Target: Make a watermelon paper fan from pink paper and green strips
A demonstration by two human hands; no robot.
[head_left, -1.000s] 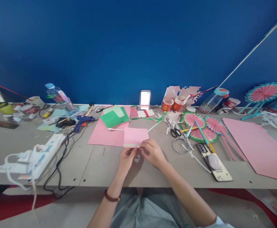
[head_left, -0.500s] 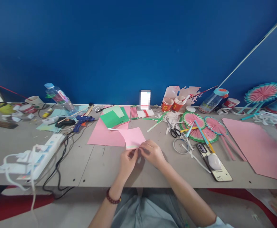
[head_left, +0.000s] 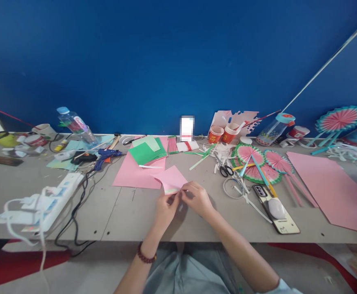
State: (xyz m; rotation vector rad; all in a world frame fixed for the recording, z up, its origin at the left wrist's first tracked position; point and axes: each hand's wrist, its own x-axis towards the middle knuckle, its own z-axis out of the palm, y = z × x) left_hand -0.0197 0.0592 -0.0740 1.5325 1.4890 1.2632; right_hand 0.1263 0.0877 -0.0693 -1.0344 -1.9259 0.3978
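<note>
A small pink paper sheet point(head_left: 172, 179) with a pale green strip along its near edge lies tilted on the grey table point(head_left: 129, 212). My left hand point(head_left: 165, 208) and my right hand point(head_left: 197, 198) both pinch that near edge, fingers closed on it, thumbs almost meeting. A bead bracelet circles my left wrist. Behind the small sheet lies a larger pink sheet point(head_left: 132, 173) with green paper point(head_left: 146, 152) on top of it.
Scissors point(head_left: 225, 168), a tape ring point(head_left: 233, 188), a phone point(head_left: 276, 209) and pink pleated paper fans point(head_left: 259, 161) lie to the right. A big pink sheet point(head_left: 334, 190) is at far right. A glue gun point(head_left: 106, 157), power strip point(head_left: 56, 198), cables and a bottle point(head_left: 74, 122) sit left.
The small pink sheet has turned from square-on to tilted, its far corner swinging left, and both hands have closed in together on its near edge.
</note>
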